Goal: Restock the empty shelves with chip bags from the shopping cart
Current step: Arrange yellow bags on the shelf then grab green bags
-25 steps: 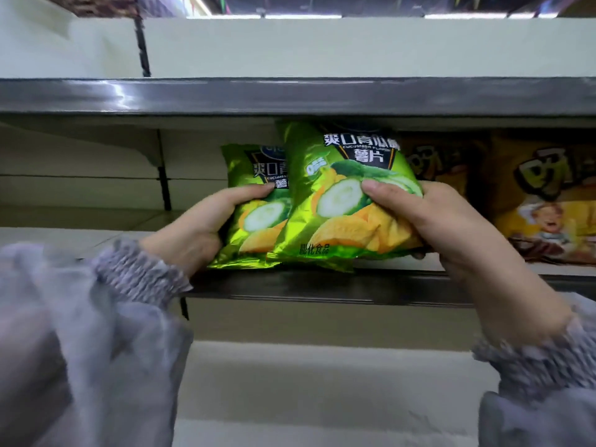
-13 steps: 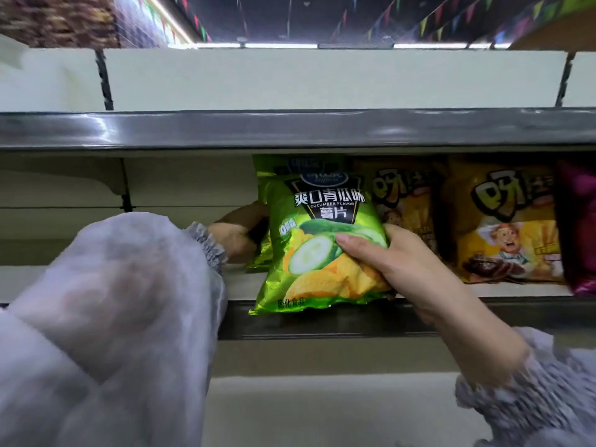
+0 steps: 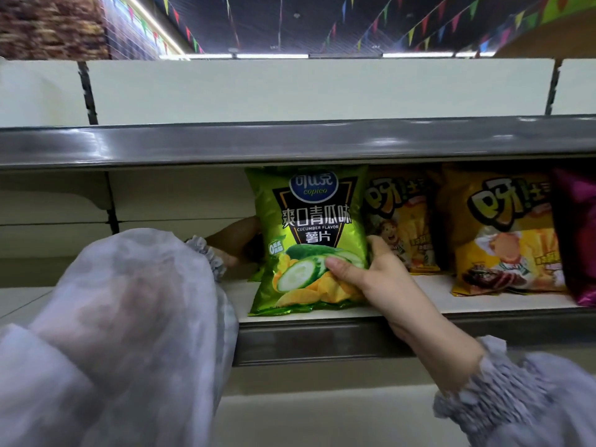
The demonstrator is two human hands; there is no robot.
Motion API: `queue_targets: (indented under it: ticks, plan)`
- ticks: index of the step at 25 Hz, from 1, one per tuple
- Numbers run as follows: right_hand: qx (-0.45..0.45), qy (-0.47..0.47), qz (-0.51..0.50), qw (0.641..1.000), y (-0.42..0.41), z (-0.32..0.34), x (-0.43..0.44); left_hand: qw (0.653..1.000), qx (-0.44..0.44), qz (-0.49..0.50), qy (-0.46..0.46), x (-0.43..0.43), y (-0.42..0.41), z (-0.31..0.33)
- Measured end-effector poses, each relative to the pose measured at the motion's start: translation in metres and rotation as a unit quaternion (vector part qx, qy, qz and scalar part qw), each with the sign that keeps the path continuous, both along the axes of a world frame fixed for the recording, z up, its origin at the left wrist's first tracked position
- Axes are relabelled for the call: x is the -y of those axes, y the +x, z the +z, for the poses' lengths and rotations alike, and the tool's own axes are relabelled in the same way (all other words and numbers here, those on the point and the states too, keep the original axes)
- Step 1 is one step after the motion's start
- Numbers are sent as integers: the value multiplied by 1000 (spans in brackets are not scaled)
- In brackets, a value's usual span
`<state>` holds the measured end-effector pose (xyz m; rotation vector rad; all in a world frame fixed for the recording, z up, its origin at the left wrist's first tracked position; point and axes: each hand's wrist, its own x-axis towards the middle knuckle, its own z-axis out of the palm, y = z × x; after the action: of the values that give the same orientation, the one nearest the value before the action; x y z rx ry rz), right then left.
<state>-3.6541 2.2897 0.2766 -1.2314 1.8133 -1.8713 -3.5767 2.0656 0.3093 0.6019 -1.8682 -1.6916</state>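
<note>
- The right hand (image 3: 380,279) is pinching the lower right corner of a shiny green foil chip bag printed with cucumber slices (image 3: 306,240), thumb lying across the front over the cucumber picture and the other fingers wrapping behind the bag's right edge.
- The green bag is standing upright on the pale shelf board (image 3: 483,303), its bottom seam sitting near the front lip, its top reaching up to the grey metal rail of the shelf above (image 3: 290,140).
- The left hand (image 3: 238,243) is reaching behind the bag's left side; only the wrist and the back of the hand are showing, so whether those fingers are closing on anything cannot be told.
- A sheer lilac sleeve with a gathered cuff (image 3: 129,317) is covering the left forearm.
- Just beside the green bag's right edge, two yellow chip bags with a cartoon chef (image 3: 503,233) are standing upright, one further back than the other.
- A purple foil bag (image 3: 577,233) is standing at the far right, cut off by the frame edge.
</note>
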Motion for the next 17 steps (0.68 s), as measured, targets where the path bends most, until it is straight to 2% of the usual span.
queue_targets:
  ticks: [5, 8, 11, 13, 15, 17]
  plan:
    - [-53, 71, -33, 996, 1, 4, 7, 993, -71, 6, 94, 9, 0, -2]
    - [-104, 154, -59, 981, 5, 8, 6, 983, -147, 62, 94, -4, 1, 6]
    - [-167, 139, -96, 971, 15, 14, 1, 975, -176, 121, 59, -26, 6, 6]
    - [-302, 136, -165, 929, 25, 18, 1, 974, -200, 87, 60, -48, 8, 7]
    - [-456, 140, -218, 852, 35, 19, 7, 969, -217, 76, 87, -53, 3, 9]
    - [-541, 165, -206, 799, 39, 18, 16, 967, -205, 114, 97, -48, 0, 13]
